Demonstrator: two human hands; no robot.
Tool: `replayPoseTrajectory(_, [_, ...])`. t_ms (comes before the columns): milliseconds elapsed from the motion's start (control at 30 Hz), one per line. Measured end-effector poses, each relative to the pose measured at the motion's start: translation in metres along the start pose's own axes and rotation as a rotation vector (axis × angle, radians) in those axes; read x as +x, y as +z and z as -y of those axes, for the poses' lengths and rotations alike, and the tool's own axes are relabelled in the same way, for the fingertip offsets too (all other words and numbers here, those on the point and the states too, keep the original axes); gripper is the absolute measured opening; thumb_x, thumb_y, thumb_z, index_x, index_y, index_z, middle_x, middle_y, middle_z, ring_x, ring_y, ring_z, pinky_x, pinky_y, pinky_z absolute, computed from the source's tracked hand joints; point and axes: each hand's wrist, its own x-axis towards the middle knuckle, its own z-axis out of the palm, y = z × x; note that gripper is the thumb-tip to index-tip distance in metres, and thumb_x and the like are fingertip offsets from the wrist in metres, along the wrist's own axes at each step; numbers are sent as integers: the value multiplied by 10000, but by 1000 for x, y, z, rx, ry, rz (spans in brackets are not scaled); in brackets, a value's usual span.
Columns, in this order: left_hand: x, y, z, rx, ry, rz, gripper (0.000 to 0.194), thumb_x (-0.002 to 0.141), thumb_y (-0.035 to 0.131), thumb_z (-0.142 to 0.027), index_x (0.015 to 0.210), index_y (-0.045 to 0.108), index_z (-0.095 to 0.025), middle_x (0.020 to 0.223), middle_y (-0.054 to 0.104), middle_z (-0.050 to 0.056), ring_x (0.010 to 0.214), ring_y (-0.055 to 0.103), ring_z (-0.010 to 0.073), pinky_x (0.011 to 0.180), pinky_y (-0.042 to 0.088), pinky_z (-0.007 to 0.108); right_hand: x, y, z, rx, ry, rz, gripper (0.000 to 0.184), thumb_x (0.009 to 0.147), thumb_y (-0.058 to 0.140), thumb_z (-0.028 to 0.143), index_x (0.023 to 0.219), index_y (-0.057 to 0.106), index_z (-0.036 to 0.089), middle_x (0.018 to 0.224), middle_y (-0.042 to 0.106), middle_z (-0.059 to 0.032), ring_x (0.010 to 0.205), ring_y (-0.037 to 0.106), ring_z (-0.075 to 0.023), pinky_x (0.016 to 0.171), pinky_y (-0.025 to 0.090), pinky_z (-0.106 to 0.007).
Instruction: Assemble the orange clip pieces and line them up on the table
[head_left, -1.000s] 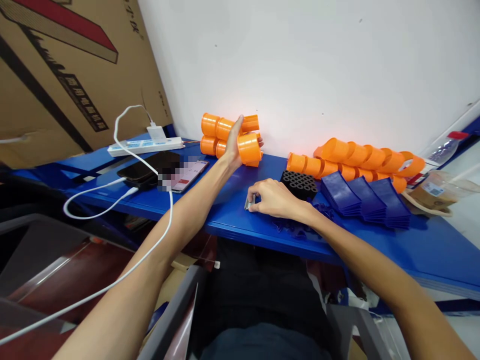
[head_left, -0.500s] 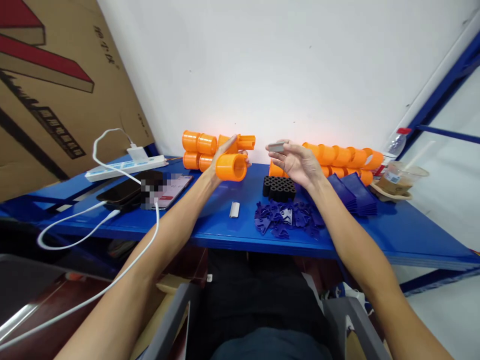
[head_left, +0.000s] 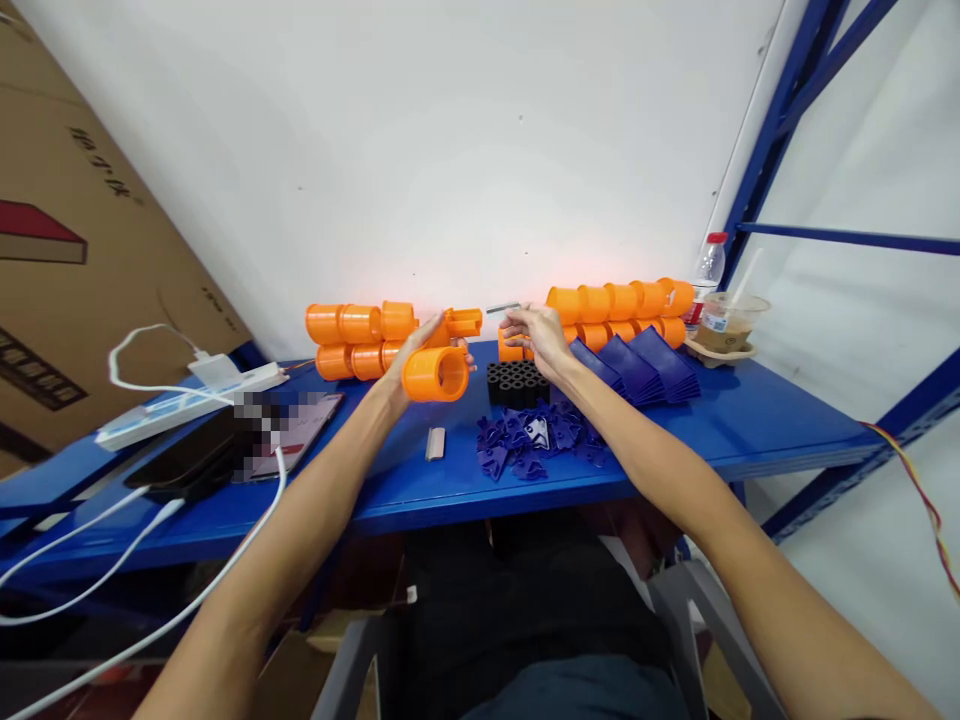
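My left hand (head_left: pixel 415 348) is closed around an orange plastic part (head_left: pixel 435 376) with a round, hollow cup-like end; a slotted orange arm of it points right, toward my other hand. Between the fingertips of my right hand (head_left: pixel 541 333) is a thin grey strip (head_left: pixel 502 308), held nearly level just right of the orange arm and apart from it. Below on the blue table lies a pale grey channel-shaped piece (head_left: pixel 436 444). Under my right hand stand black cylinders (head_left: pixel 517 382) packed in a block, with a heap of small dark blue pieces (head_left: pixel 517 440) in front.
Stacked orange cups stand at the left (head_left: pixel 360 324) and right (head_left: pixel 619 302) along the wall. Fanned blue plates (head_left: pixel 652 365), a drink cup (head_left: pixel 727 322) and a bottle (head_left: pixel 709 265) are at the right. A power strip (head_left: pixel 187 405), phones and white cables lie at the left.
My right hand has turned the grey strip from showing its broad face to nearly edge-on, closer to the orange part. The whole view has swung to the right.
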Motion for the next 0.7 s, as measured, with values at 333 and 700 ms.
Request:
replayPoseTrajectory(333, [8,-10,6,27,-21,82,496,1125,458,-577,1032,717,-165,753,774,98,635,799,283,671,682,403,1,4,-11,-31,-52,18,413,994,793,240,743,465,222,736,810,-18,554,726,-104,506,535,-151])
replayPoseTrajectory(700, [-1,8,12,139,17,66,578,1157,370,-577,991,732,-158,723,746,79,640,793,264,665,680,403,10,-1,-22,-300,-263,-8,304,980,753,280,732,599,194,787,816,-44,545,702,-96,463,489,-156])
